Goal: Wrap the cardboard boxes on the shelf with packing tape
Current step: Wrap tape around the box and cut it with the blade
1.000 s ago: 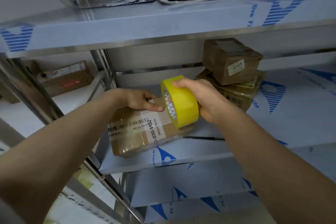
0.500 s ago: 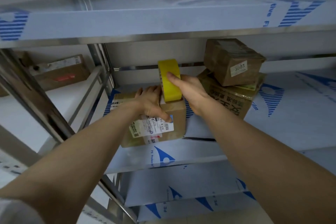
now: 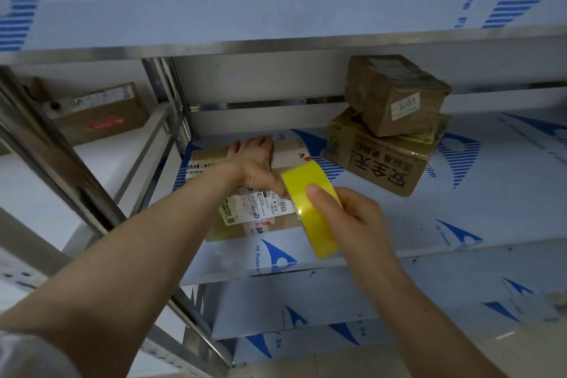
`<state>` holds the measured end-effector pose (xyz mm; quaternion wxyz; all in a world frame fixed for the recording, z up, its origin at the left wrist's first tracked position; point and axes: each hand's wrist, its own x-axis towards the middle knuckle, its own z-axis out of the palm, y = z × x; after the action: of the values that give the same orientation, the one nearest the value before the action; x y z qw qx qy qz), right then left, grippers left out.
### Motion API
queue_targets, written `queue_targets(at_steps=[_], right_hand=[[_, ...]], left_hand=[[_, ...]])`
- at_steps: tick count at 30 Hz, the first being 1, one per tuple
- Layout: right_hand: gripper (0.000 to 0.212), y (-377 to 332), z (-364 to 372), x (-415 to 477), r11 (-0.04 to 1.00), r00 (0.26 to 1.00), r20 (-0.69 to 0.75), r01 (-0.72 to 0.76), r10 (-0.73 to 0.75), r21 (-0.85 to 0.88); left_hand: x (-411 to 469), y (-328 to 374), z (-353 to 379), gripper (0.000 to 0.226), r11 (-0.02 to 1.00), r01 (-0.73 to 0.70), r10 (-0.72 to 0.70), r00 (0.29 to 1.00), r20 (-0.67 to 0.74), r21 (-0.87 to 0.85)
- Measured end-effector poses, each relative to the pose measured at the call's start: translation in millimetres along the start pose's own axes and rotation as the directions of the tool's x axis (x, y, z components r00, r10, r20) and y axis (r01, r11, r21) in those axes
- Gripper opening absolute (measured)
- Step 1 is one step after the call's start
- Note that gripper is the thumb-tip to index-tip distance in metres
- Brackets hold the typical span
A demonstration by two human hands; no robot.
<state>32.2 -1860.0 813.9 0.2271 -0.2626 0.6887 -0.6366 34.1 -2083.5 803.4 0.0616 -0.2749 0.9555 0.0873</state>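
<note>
Near shelf [image 3: 460, 193] edge, open-fingered left grip [image 3: 256, 163] presses box [image 3: 260, 218]; right grip [image 3: 352, 218] clasps tape roll [image 3: 316, 224].

Stacked boxes [image 3: 387, 129] block right rear; upright post [image 3: 167, 95] crowds left; shelf [image 3: 478, 193] far right seemingly free.

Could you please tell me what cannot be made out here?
Head view:
- Loose end of the tape roll: hidden behind the roll and the right hand; whether it sticks to the box is unclear.
- Top of the box: partly covered by the left hand.
- The shipping label: print too small to read.
- The box in the left bay: blurred, markings unreadable.
</note>
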Motion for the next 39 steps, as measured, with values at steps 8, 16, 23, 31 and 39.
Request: queue_targets(at_steps=[8,16,23,31,39], right_hand=[[0.04,30,8,-8,0.985,0.998,-0.029,-0.05,0.055,0.165],[0.032,64,17,2,0.974,0.996,-0.063,-0.041,0.056,0.221],[0.044,75,18,19,0.981,0.997,-0.078,0.005,0.01,0.194],[0.073,92,17,24,0.979,0.995,-0.078,-0.039,0.055,0.199],[0.073,98,19,30,0.976,0.983,-0.135,-0.101,0.128,0.195]], left_hand=[[-3,3,-5,0.127,1.0,0.005,-0.007,0.997,0.076,0.018],[-7,2,-31,0.079,0.964,0.131,-0.031,0.919,0.393,-0.231],[32,50,-1,0.084,0.99,0.124,-0.114,0.982,-0.15,0.062],[85,37,-5,0.05,0.94,0.224,-0.257,0.961,-0.103,-0.257],[82,52,-9,0.068,0.984,0.175,-0.161,0.955,-0.25,0.034]])
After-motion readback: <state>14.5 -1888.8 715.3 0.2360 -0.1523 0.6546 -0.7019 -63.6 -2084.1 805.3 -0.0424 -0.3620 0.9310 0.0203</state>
